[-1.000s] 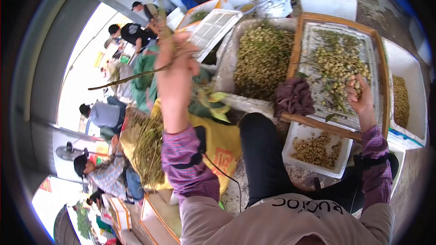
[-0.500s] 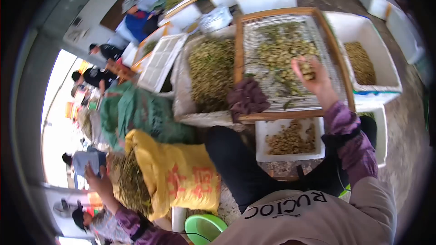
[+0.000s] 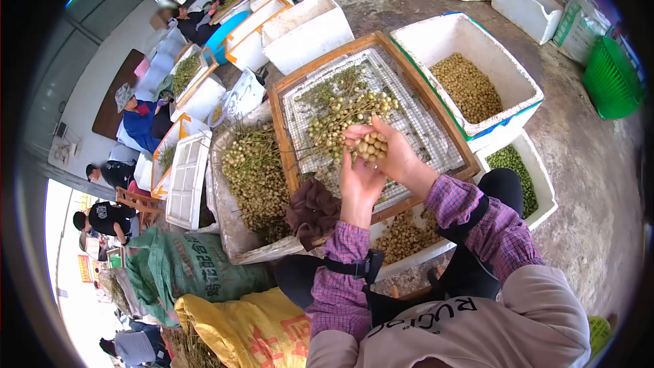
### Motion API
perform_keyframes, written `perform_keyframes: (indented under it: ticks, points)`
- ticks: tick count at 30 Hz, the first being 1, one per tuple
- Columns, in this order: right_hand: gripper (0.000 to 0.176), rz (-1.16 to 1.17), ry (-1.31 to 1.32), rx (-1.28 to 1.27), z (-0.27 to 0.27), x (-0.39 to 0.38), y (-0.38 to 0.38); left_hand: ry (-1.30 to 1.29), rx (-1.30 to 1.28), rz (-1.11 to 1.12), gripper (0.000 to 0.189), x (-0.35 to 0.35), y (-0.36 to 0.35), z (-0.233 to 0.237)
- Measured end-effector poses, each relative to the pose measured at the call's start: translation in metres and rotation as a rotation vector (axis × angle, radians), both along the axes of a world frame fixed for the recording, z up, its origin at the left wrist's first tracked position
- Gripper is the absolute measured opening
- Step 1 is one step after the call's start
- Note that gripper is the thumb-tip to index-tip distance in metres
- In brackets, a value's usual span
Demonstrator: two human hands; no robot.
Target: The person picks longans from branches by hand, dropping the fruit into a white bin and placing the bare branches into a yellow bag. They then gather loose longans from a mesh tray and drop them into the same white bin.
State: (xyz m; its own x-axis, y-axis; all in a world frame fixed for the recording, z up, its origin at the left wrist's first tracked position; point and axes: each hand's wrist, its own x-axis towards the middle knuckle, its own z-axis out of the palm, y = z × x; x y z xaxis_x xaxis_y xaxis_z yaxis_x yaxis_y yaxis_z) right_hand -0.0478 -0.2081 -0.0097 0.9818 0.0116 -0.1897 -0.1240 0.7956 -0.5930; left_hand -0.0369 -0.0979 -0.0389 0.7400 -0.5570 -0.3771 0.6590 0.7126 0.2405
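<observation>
Small round tan fruits (image 3: 372, 146) lie cupped in my right hand (image 3: 396, 157), over a wood-framed wire mesh screen (image 3: 436, 138). My left hand (image 3: 360, 184) is raised against the right one, its fingers up beside the fruits; whether it bears any of them is hard to tell. Beyond both hands, a loose pile of fruits with green stems (image 3: 340, 112) rests on the mesh. A dark crumpled cloth (image 3: 313, 210) hangs at the near left corner of the frame. Below the screen, a white tray (image 3: 409, 259) holds brownish pieces.
Left of the screen stands a foam box (image 3: 238, 253) of stemmed fruits. A foam box (image 3: 524, 99) of loose fruits is at the right, with a box (image 3: 545, 212) of green ones nearer. Sacks (image 3: 197, 266) lie at the left. Several people work farther off.
My left hand has come from the far lower left to meet my right hand over the screen. My right hand still has fruits in it. The view has turned.
</observation>
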Motion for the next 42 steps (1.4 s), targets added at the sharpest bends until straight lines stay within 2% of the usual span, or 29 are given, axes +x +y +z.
perform_keyframes:
  ticks: [2, 5, 7, 9, 10, 13, 14, 17, 18, 21, 22, 25, 26, 29, 33, 35, 37, 39, 40, 42]
  points:
    - [0.050, -0.026, -0.128, -0.496, 0.001, -0.003, 0.006, -0.076, -0.045, 0.096, 0.047, 0.001, -0.012, -0.004]
    - [0.049, -0.089, -0.131, -0.642, -0.008, -0.002, 0.015, -0.077, -0.172, 0.177, 0.040, 0.003, -0.018, -0.005]
    - [0.049, -0.137, -0.195, -0.646, -0.011, 0.000, 0.018, -0.034, -0.207, 0.218, 0.037, 0.001, -0.018, -0.001]
    - [0.048, -0.198, -0.320, -0.558, -0.006, 0.003, 0.017, -0.021, -0.184, 0.239, 0.036, 0.007, -0.015, -0.014]
    - [0.048, -0.152, -0.329, -0.535, -0.004, 0.002, 0.012, -0.020, -0.214, 0.240, 0.036, 0.008, -0.013, -0.020]
    - [0.047, -0.266, -0.334, -0.434, 0.006, 0.001, 0.010, -0.010, -0.269, 0.299, 0.036, 0.008, -0.012, -0.013]
    - [0.046, -0.208, -0.360, -0.376, 0.010, -0.001, 0.003, -0.007, -0.273, 0.322, 0.036, 0.008, -0.011, -0.012]
    - [0.045, -0.209, -0.285, 0.135, 0.009, 0.002, 0.000, 0.017, -0.367, 0.350, 0.037, 0.014, -0.007, -0.016]
    - [0.048, -0.204, -0.211, 0.204, 0.007, 0.003, -0.002, 0.010, -0.363, 0.347, 0.037, 0.016, -0.007, -0.015]
    - [0.044, -0.261, -0.166, 0.052, -0.011, 0.004, 0.001, 0.040, -0.344, 0.352, 0.039, 0.011, -0.013, -0.012]
    - [0.030, -0.314, -0.169, -0.056, -0.017, 0.003, 0.001, 0.053, -0.339, 0.354, 0.040, 0.010, -0.016, -0.011]
    - [0.016, -0.384, -0.369, -1.145, -0.001, -0.015, -0.011, -0.001, -0.311, 0.352, 0.045, 0.007, -0.017, -0.017]
    - [0.010, -0.339, -0.451, -1.294, 0.003, -0.014, -0.013, -0.040, -0.297, 0.326, 0.046, 0.004, -0.016, -0.010]
    - [0.012, -0.159, -0.442, -1.490, 0.008, -0.027, -0.012, -0.077, -0.317, 0.278, 0.046, 0.004, -0.011, -0.011]
    - [0.007, -0.209, -0.447, -1.522, -0.002, -0.026, -0.010, -0.144, -0.270, 0.263, 0.043, -0.002, -0.015, -0.007]
    - [0.006, -0.261, -0.526, -1.635, -0.013, -0.020, -0.010, -0.139, -0.156, 0.247, 0.042, -0.003, -0.016, -0.007]
    - [0.005, -0.287, -0.528, -1.723, -0.015, -0.024, -0.008, -0.139, -0.071, 0.190, 0.035, -0.001, -0.011, -0.021]
    - [0.006, -0.282, -0.460, -1.786, -0.013, -0.027, -0.007, -0.088, -0.194, 0.070, 0.028, 0.010, -0.002, -0.060]
    - [0.006, -0.312, -0.461, -1.724, -0.013, -0.027, -0.007, -0.056, -0.251, 0.009, 0.025, 0.014, 0.001, -0.069]
    - [0.007, -0.359, -0.460, -1.594, -0.015, -0.023, -0.008, 0.050, -0.112, 0.089, 0.019, 0.003, 0.002, -0.047]
